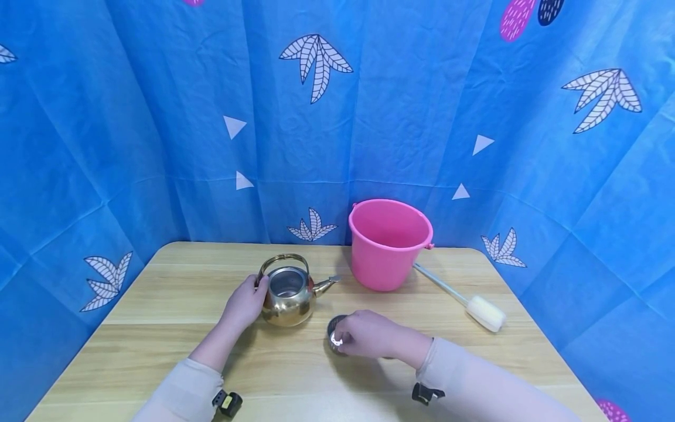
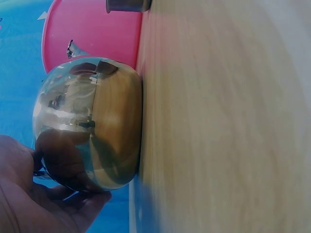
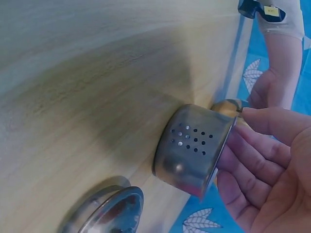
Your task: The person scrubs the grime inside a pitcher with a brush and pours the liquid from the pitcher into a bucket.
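A shiny gold-toned metal teapot stands lidless on the table, its spout pointing right. My left hand grips it at the left foot of its arched handle; in the left wrist view the fingers curl against the rounded body. To the right and nearer me, a small perforated metal tea strainer stands open side up. My right hand pinches its rim, with fingertips over the opening. Beside the strainer lies a round metal lid, mostly hidden under the right hand in the head view.
A pink bucket stands at the back of the wooden table, behind the strainer. At the right lies a brush with a white sponge head and a pale stick handle. Blue patterned curtain surrounds the table's back and sides.
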The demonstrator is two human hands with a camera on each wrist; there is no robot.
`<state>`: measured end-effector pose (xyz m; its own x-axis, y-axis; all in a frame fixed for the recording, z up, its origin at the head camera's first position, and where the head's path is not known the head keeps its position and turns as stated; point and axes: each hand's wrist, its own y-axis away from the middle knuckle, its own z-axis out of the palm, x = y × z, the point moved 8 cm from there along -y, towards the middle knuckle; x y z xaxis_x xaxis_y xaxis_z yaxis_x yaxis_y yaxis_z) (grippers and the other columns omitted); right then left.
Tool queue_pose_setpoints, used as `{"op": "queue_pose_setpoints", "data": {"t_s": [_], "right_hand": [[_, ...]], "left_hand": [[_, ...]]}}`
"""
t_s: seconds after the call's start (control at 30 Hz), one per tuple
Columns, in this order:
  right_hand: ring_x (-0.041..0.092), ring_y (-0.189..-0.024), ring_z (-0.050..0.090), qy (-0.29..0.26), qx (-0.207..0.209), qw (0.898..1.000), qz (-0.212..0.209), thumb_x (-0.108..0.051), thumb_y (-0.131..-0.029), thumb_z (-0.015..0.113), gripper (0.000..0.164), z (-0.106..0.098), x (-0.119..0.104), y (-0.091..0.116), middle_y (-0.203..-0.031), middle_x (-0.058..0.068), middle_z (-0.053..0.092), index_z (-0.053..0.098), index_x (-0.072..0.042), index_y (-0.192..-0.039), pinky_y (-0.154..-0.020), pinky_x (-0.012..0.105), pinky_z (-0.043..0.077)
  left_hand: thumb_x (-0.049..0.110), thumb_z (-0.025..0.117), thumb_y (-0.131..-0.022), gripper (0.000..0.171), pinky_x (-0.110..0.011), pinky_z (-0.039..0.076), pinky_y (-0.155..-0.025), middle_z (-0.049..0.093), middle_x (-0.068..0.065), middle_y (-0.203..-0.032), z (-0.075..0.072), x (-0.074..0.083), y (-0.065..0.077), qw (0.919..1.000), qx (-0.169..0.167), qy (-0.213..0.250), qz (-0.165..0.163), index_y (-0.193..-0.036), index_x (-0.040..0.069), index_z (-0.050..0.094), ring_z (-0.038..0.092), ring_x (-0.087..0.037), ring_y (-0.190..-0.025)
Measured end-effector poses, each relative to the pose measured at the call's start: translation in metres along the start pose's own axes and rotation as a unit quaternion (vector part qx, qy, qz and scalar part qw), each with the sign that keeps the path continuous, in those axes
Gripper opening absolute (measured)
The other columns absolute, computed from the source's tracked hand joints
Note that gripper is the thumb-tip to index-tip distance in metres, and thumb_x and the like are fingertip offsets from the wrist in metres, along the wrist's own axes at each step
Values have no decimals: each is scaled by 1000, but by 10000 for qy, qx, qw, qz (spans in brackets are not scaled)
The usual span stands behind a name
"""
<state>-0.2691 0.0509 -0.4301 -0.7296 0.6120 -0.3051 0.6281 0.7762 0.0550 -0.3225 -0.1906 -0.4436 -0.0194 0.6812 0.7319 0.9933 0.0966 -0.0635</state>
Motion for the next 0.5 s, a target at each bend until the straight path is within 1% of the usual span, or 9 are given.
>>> {"op": "queue_pose_setpoints", "data": {"t_s": [0.23, 0.37, 0.5], "right_hand": [[-1, -77, 62, -100, 29, 9999, -54, -16, -86, 76, 10, -8, -3, 2, -84, -12, 70, 75, -16, -96, -75, 18, 52], [-1, -74, 61, -17, 59, 9999, -113, -16, -87, 76, 8, -11, -4, 3, -82, -13, 69, 75, -16, -95, -73, 17, 51], [-1, -76, 62, 6, 78, 9999, -129, -16, -86, 76, 9, -12, -2, 3, -85, -12, 70, 75, -16, -95, -75, 17, 51]], "left_hand": [[35, 33, -108, 50, -59, 44, -97, 58, -30, -130, 0, 0, 0, 10000, -27, 37, 0, -127, -6, 52, 53, -48, -123], [35, 32, -108, 50, -59, 43, -98, 57, -31, -131, 0, 1, 1, 10000, -23, 23, 15, -128, -7, 52, 52, -49, -123], [34, 33, -109, 50, -60, 43, -98, 57, -32, -131, -1, 2, 2, 10000, -25, 4, 19, -128, -8, 52, 52, -50, -123]]}}
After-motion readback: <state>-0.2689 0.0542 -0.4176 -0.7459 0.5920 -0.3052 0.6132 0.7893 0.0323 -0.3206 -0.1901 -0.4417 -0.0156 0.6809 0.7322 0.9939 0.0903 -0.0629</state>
